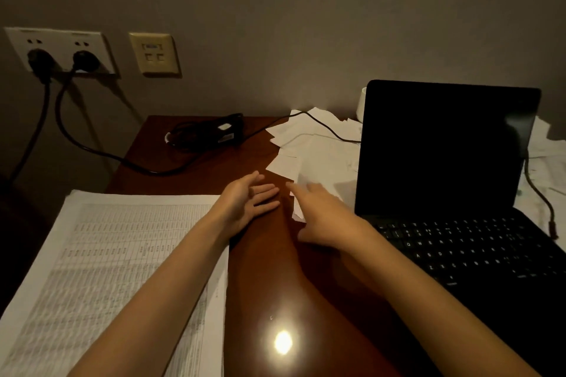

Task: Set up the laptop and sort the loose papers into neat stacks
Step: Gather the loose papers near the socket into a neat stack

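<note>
Loose papers (309,144) lie in a scattered heap on the desk (269,269), between the power adapter (226,131) and the open laptop (444,180). Both hands hold nothing. Left hand (248,202): fingers straight, close together. Right hand (321,211): fingers extended, loosely spread, tips at the nearest sheet. Judgement: sheets are light, limp and slide easily; best pinched at an exposed corner.

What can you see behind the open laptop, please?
Behind the laptop a white cup edge shows at its left, and loose papers spread on both sides. The screen hides the rest.
</note>
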